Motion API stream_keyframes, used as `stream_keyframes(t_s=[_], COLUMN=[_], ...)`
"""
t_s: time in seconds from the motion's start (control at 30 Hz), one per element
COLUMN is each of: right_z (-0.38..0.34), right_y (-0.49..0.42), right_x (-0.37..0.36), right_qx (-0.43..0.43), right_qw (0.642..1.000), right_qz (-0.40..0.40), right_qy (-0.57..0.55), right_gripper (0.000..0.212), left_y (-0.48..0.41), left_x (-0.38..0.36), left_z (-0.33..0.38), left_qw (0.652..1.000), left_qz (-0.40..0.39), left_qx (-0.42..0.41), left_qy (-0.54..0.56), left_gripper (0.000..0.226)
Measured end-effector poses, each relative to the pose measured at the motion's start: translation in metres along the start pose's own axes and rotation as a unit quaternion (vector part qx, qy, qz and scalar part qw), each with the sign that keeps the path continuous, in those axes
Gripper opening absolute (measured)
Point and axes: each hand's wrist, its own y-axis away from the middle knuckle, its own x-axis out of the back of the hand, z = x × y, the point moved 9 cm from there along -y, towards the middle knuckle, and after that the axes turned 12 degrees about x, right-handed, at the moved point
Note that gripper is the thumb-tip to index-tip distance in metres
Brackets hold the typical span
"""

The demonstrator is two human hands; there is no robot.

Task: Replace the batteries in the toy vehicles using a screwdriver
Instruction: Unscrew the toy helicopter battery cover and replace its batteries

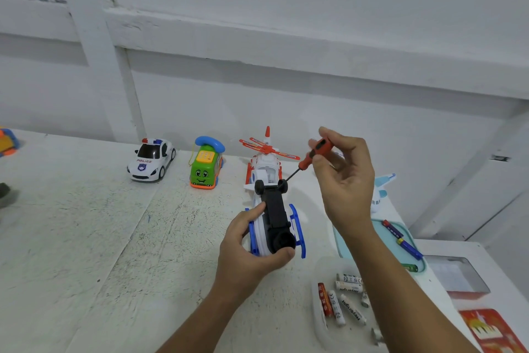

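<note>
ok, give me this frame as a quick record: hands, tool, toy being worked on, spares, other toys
left hand: grips the upturned toy, black underside up
right hand: pinches the screwdriver by its handle
tool tip: at the toy's far end beside a wheel; contact unclear
batteries: loose pile, near right of the table
upright by the wall: police car, green phone toy, red-rotor helicopter
</note>
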Motion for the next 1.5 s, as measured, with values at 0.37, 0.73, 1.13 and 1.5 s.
stream_keyframes(t_s=[0.37,0.73,1.13,1.5], right_z=[-0.011,-0.012,-0.017,0.0], right_y=[-0.008,-0.005,0.011,0.024], right_x=[-0.015,-0.043,-0.088,-0.106], right_qx=[0.045,0.029,-0.008,-0.117], right_qw=[0.994,0.994,0.998,0.993], right_qz=[-0.061,-0.062,-0.053,-0.002], right_qy=[0.084,0.086,0.043,-0.004], right_gripper=[0.037,0.046,0.053,0.067], left_y=[-0.002,-0.003,-0.002,-0.005], left_x=[0.002,0.025,0.072,0.104], left_z=[0.005,0.001,-0.002,-0.005], left_qw=[1.0,1.0,1.0,1.0], left_qz=[0.001,-0.006,-0.017,-0.021], left_qx=[-0.006,0.001,-0.013,0.0], left_qy=[-0.004,0.014,0.012,0.005], left_gripper=[0.091,0.089,0.081,0.081])
